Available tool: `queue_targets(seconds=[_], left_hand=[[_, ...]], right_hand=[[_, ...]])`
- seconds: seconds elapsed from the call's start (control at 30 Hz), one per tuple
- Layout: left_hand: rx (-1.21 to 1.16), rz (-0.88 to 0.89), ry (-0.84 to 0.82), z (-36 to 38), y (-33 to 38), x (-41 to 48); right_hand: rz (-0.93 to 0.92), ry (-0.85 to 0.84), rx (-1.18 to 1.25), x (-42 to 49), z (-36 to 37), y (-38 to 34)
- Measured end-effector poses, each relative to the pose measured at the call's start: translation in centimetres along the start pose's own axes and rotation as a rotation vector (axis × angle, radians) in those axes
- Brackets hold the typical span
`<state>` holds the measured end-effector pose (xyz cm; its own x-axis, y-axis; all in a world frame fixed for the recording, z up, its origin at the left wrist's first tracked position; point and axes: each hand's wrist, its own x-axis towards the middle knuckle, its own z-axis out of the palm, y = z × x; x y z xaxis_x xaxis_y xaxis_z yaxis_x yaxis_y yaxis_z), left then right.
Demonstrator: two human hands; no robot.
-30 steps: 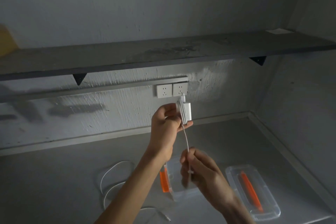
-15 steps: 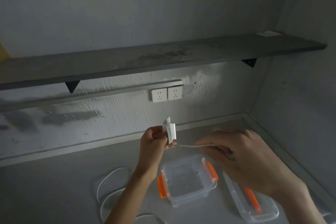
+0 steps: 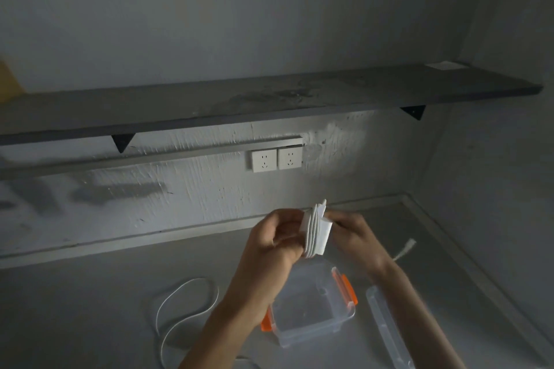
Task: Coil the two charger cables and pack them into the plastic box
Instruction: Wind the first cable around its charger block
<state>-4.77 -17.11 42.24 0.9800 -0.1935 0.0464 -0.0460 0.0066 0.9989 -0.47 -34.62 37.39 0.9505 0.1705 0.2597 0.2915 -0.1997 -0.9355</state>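
Observation:
My left hand grips a white charger block with its cable wound in loops around it, held above the clear plastic box with orange latches. My right hand sits just right of the block, fingers on the cable. The cable's free end with its plug sticks out past my right wrist, blurred. A second white cable lies loose in loops on the grey desk to the left of the box.
The box's clear lid lies on the desk right of the box, partly behind my right forearm. Two white wall sockets sit above the desk under a dark shelf. A wall closes the right side.
My right hand has come in from the right to the charger block, winding more cable on. The stretched length of cable is gone; only the plug end hangs free.

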Motion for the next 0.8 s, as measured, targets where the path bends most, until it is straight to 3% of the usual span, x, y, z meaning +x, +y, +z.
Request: queue_targets(seconds=[0.17,0.3,0.4,0.5,0.57,0.67,0.8], left_hand=[[-0.264,-0.083,0.097,0.0,-1.5,1.4],[-0.410,-0.152,0.287,-0.7,-2.5,3.6],[-0.298,-0.163,0.342,-1.4,-3.5,4.3],[-0.063,-0.143,0.271,-0.7,-4.9,2.8],[0.018,-0.107,0.159,0.4,-5.0,0.9],[0.037,-0.095,0.031,1.2,-4.4,-1.0],[0.112,-0.067,0.021,0.3,-2.9,-0.6]], right_hand=[[0.040,0.186,-0.222,-3.4,4.4,1.1],[-0.070,0.085,-0.472,-6.1,5.2,0.7],[-0.117,0.039,-0.601,-7.2,3.9,-2.1],[-0.312,0.176,-0.928,-6.4,1.7,-4.9],[-0.431,0.189,-0.996,-4.7,0.0,-5.8],[-0.506,0.120,-0.879,-2.5,-2.5,-6.3],[-0.512,0.110,-0.745,-3.1,-3.5,-7.0]])
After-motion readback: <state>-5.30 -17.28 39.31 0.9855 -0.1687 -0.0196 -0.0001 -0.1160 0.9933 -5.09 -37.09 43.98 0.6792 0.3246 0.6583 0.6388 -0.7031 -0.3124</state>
